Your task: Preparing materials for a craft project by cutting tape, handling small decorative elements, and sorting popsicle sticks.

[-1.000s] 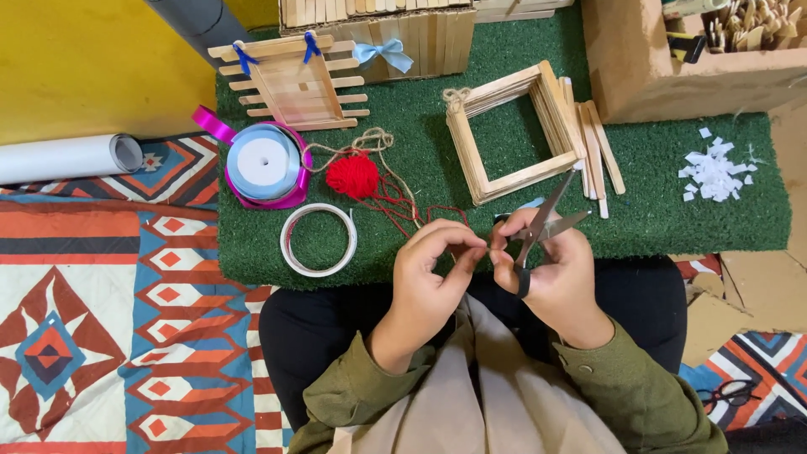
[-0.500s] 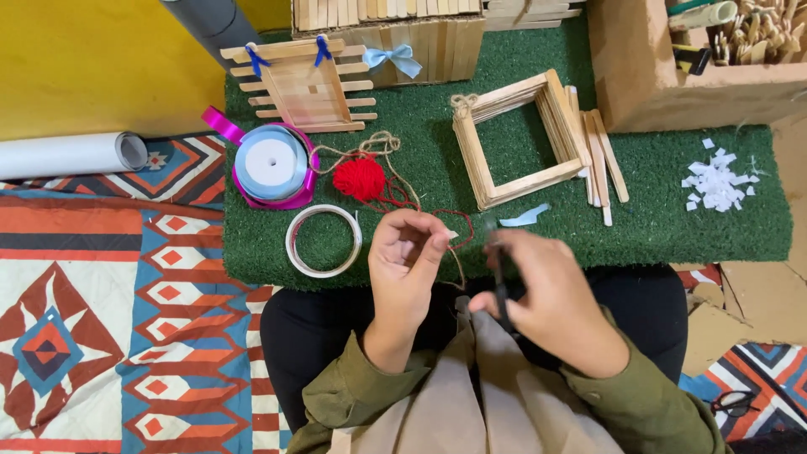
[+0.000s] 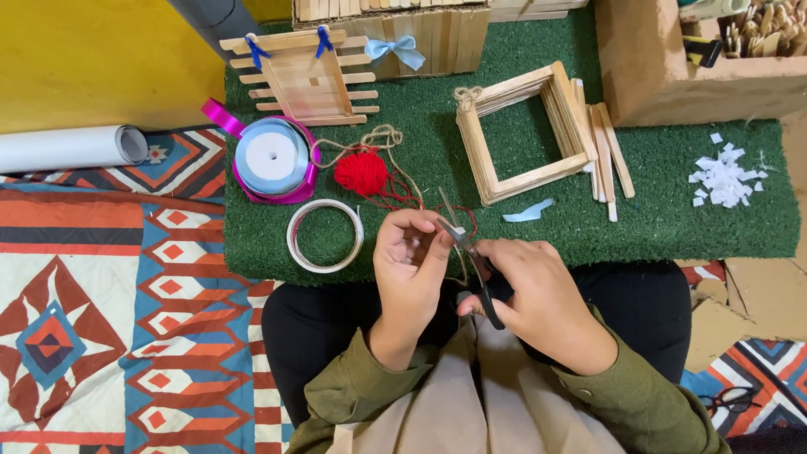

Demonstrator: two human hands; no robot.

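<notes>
My right hand [image 3: 538, 294] grips black-handled scissors [image 3: 467, 252] whose blades point up-left toward my left hand. My left hand [image 3: 412, 261] pinches a strand of red yarn right at the blades. The strand runs up to a small red yarn ball [image 3: 361, 173] on the green mat [image 3: 672, 227]. Both hands hover over the mat's near edge, above my lap. A tan twine loop [image 3: 382, 139] lies beside the ball.
On the mat lie a white tape ring [image 3: 324, 235], a blue ribbon spool [image 3: 273, 160] on a magenta one, a square stick frame [image 3: 525, 134], loose sticks [image 3: 607, 155], a stick panel with blue bows [image 3: 298, 76], white paper scraps [image 3: 723, 176], a cardboard box [image 3: 672, 59]. A paper roll [image 3: 67, 147] lies left.
The scissors have turned from pointing up-right to pointing up-left at my left hand. My left hand has drawn closer to the blades, holding the red strand.
</notes>
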